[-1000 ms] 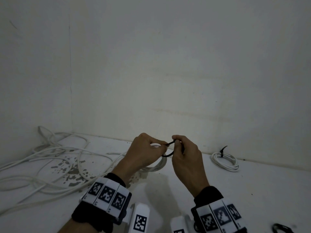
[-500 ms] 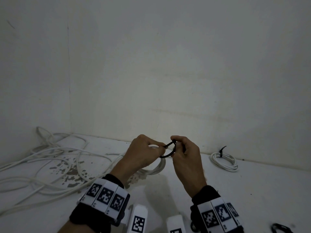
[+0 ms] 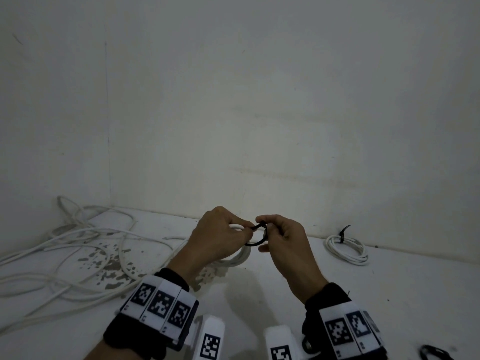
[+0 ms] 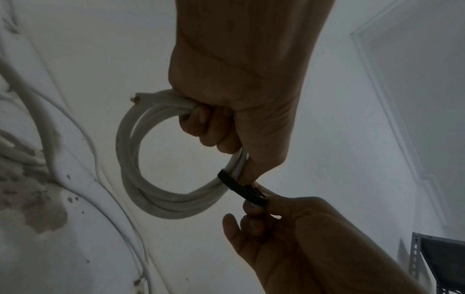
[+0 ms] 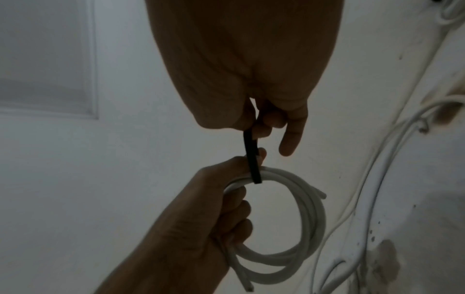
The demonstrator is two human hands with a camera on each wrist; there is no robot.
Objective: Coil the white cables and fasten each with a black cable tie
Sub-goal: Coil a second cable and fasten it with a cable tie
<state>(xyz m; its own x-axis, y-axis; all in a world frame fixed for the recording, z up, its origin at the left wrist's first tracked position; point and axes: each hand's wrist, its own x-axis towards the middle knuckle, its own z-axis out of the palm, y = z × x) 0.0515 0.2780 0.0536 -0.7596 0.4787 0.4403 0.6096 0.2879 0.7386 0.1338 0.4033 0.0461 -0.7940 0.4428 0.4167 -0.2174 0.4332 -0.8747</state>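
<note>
Above the white surface (image 3: 337,287), in front of a bare wall (image 3: 259,100), the left hand (image 3: 218,237) grips a coil (image 4: 141,175) of white cable, its fingers curled round the gathered turns so that the ring hangs below the fist. One cut end of the cable projects from the bundle beside the palm in the left wrist view. A black tie (image 4: 239,187) passes round the turns just beside the left thumb and runs on as an open loop to the right hand (image 3: 285,245). The right thumb and forefinger pinch the tie where its two ends meet; the remaining right fingers (image 5: 289,139) are loosely extended and touch nothing. Whether the tail has entered the head cannot be told. To the left, loose cables (image 3: 65,255) lie tangled across a patch of flaked paint and reach the corner. To the right, near the wall, lies a second coil (image 3: 346,248) already bound by a tie whose tail stands upward. A spare tie (image 3: 433,353) lies at the lower right edge. Both wrists carry bands (image 3: 158,307) printed with square markers.
</note>
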